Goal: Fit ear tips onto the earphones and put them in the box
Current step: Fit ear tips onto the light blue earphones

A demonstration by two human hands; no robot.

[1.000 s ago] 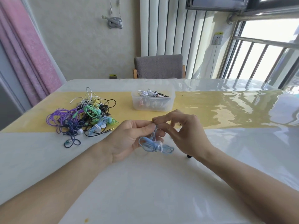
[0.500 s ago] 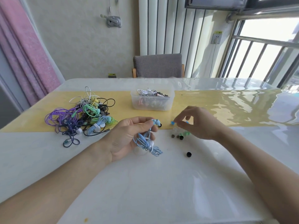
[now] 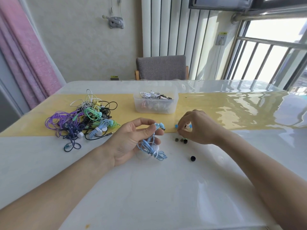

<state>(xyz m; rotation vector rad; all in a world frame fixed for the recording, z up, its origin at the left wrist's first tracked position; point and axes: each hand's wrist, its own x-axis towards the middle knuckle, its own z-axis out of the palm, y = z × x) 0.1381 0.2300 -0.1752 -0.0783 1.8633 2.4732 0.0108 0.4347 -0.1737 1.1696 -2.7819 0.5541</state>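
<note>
**Blue earphones in one hand, fingers of the other down among the ear tips**

The coiled light-blue wired earphones (image 3: 152,146) are hanging from the person's left hand (image 3: 132,141), which is curling its thumb and fingers round the bundle; one blue earbud (image 3: 159,126) is poking out above the fingertips, and the loops of cable are dangling below the palm, just over the table. The right hand (image 3: 197,127) is hovering just beside it, fingers bent and drawn together over a small blue silicone ear tip (image 3: 176,126) on the tabletop. Whether those fingers are actually pinching a tip is something I cannot tell from here.

A few small dark ear tips (image 3: 181,140) are lying just under that hand, and one round black ear tip (image 3: 192,158) is sitting apart, nearer the person. Beyond the hands, the clear plastic rectangular box (image 3: 156,105) is standing with white and black earphones already inside. To the left, a tangled heap of purple, green, yellow, black and blue earphones (image 3: 83,120) is spreading over the yellow runner strip (image 3: 224,112).

All this is resting on a glossy white table (image 3: 166,188) under a clear cover that is catching the window light. A grey upholstered chair (image 3: 161,67) is standing at the far side, with pink curtains (image 3: 25,50) to the left and a barred window (image 3: 269,60) to the right.
</note>
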